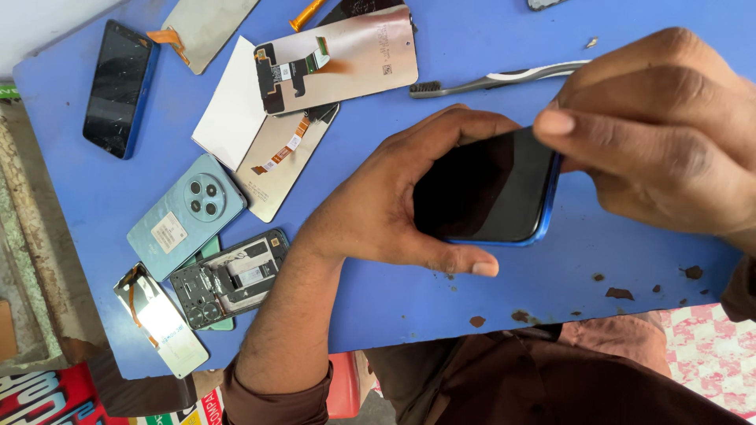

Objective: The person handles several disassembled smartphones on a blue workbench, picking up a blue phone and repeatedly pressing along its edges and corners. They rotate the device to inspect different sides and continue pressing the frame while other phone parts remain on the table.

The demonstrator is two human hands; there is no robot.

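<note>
Blue-edged phone (488, 189) gripped in left hand (394, 205) above blue counter (102, 197), fingers curled round its edges; right hand (661, 134) pinching its far end, thumb on glass. No containers visible. Phone's right end hidden under right hand; opened phone frame (228, 279) nearby, innards hard to make out.

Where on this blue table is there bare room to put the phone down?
Bare blue table lies along the near edge below the left hand, and between the toothbrush and far edge. The left side is crowded with display panels and an opened phone.
</note>
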